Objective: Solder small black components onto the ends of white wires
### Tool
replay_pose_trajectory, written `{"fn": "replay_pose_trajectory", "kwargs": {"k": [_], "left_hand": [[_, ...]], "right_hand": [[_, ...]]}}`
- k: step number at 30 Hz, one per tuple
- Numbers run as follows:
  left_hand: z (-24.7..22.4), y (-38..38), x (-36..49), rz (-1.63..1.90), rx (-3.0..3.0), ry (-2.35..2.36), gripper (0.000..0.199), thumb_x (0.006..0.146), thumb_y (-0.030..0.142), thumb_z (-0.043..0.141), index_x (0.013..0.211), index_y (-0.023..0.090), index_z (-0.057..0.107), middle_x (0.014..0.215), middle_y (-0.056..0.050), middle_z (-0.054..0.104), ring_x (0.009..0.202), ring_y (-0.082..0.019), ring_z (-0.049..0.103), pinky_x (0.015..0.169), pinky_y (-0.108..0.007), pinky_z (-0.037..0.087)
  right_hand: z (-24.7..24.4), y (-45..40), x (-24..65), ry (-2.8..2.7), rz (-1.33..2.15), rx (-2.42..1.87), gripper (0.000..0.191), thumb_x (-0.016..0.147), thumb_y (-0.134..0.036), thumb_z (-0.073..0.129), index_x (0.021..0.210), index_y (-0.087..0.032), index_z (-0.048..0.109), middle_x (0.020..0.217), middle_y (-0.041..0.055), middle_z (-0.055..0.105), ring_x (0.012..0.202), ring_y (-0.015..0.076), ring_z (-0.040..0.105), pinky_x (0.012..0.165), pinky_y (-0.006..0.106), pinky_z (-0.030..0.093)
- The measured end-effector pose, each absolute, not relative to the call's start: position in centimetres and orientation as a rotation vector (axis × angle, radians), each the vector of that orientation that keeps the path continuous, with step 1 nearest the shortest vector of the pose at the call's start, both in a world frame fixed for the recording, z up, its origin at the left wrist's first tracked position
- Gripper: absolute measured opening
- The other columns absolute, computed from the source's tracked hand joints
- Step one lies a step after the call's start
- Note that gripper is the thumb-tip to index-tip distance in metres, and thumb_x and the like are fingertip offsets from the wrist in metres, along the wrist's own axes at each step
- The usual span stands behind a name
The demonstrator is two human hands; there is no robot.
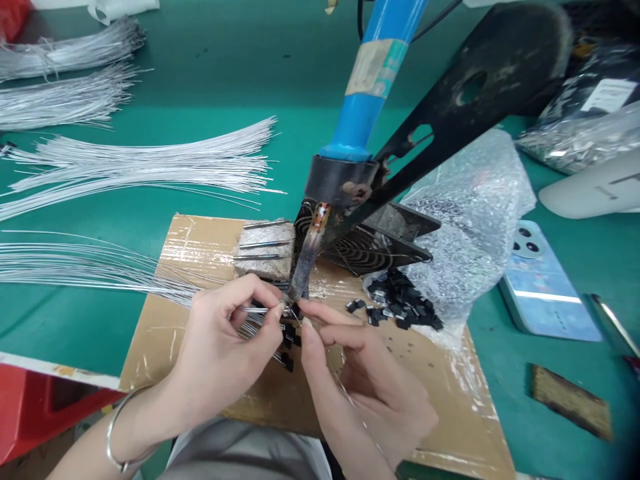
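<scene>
The soldering iron (353,127) with a blue handle is fixed in a black stand, its dark tip pointing down between my hands. My left hand (227,347) is closed in a pinch on a thin silvery wire (259,309), whose end lies just under the tip. A strand of solder wire (345,387) runs through my right hand (367,373), where thumb and forefinger pinch it by the tip. Below my fingertips sit several small black connectors (289,335) on wire ends. What exactly touches the tip is too small to tell.
Cardboard (170,267) covers the bench under my hands. A wire bundle (100,267) stretches left, with more bundles (150,163) behind. Loose black connectors (405,300) spill beside bubble wrap (465,227). A sponge block (265,250) with metal rods and a phone (550,287) lie nearby.
</scene>
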State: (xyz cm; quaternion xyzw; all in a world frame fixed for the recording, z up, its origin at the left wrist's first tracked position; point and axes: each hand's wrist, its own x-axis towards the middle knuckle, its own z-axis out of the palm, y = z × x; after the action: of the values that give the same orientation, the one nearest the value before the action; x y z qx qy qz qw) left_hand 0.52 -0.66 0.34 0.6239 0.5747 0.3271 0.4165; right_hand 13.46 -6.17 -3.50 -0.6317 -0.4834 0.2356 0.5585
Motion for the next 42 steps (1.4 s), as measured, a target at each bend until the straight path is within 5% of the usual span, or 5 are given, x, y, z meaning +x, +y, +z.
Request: {"fn": "replay_pose_trajectory", "kwargs": {"k": [42], "left_hand": [[-0.11,-0.74,0.23,0.851,1.575,1.416,0.014,0.083,0.016,0.061,0.072,0.019,0.067,0.073,-0.002,0.075,0.052,-0.01,0.052,0.045,-0.023,0.032]], "right_hand": [[-4.4,-5.93,13.81,-1.271,0.376,-1.415,0.014,0.085,-0.01,0.08,0.085,-0.021,0.071,0.096,0.0024,0.086,0.075,0.0148,0.082,0.072,0.021,0.067]]}}
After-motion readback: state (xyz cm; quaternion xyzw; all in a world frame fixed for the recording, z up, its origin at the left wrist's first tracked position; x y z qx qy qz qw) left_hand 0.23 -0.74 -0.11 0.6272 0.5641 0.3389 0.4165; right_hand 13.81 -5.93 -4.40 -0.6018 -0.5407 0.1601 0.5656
